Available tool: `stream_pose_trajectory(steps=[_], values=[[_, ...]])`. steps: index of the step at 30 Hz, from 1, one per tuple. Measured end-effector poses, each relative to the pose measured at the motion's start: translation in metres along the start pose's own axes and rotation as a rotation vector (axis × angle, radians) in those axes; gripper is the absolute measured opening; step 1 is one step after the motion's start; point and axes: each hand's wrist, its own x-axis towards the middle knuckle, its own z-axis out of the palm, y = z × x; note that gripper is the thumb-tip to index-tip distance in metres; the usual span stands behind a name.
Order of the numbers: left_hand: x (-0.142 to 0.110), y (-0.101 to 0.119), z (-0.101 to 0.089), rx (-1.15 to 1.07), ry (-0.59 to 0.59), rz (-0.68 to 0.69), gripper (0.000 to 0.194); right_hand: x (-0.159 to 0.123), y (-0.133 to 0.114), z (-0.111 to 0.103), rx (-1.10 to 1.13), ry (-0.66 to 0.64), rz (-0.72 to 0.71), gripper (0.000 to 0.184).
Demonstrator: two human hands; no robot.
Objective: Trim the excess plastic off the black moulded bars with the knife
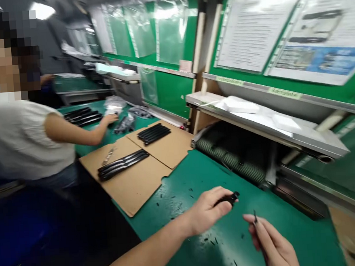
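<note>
Left fingers [226, 200] closed round a short, glossy black plastic piece [232, 198] — its end protrudes past the fingertips, the rest covered by the hand. Right fingers [255, 224] pinch a thin, dark, pointed tool [255, 216], upright, near the piece but apart. Below both: green tabletop [230, 242], scattered black slivers [214, 241]. Beyond, brown cardboard sheets [138, 186] bear rows of long black parts [123, 164].

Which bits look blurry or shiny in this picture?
Head view: the right hand and the print on the papers look smeared. Head view again: the ceiling lamp glares white, the plastic sleeves shine, and the green table has a pale sheen near the bottom.
</note>
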Motion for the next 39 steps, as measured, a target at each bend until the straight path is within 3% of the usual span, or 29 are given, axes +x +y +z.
stream_pose_trajectory(steps=[5, 10, 21, 25, 33, 39], values=[[0.006, -0.002, -0.003, 0.056, -0.051, 0.139, 0.038, 0.003, -0.033, 0.002, -0.012, 0.011, -0.226, 0.036], [0.008, -0.003, -0.004, 0.062, -0.045, 0.180, 0.034, 0.005, -0.042, 0.003, 0.000, -0.088, -0.368, 0.030], [0.023, -0.007, -0.006, 0.038, -0.113, 0.197, 0.036, 0.020, -0.046, -0.007, 0.134, -0.274, -0.242, 0.032], [0.026, -0.012, -0.003, 0.010, -0.102, 0.202, 0.034, 0.021, -0.043, -0.006, 0.149, -0.241, -0.248, 0.030], [0.025, -0.014, 0.005, -0.090, 0.006, 0.141, 0.030, 0.021, -0.039, 0.007, 0.071, -0.124, -0.393, 0.027], [0.023, -0.018, 0.012, -0.024, 0.143, 0.178, 0.029, 0.023, -0.040, 0.017, 0.058, -0.067, -0.465, 0.029]])
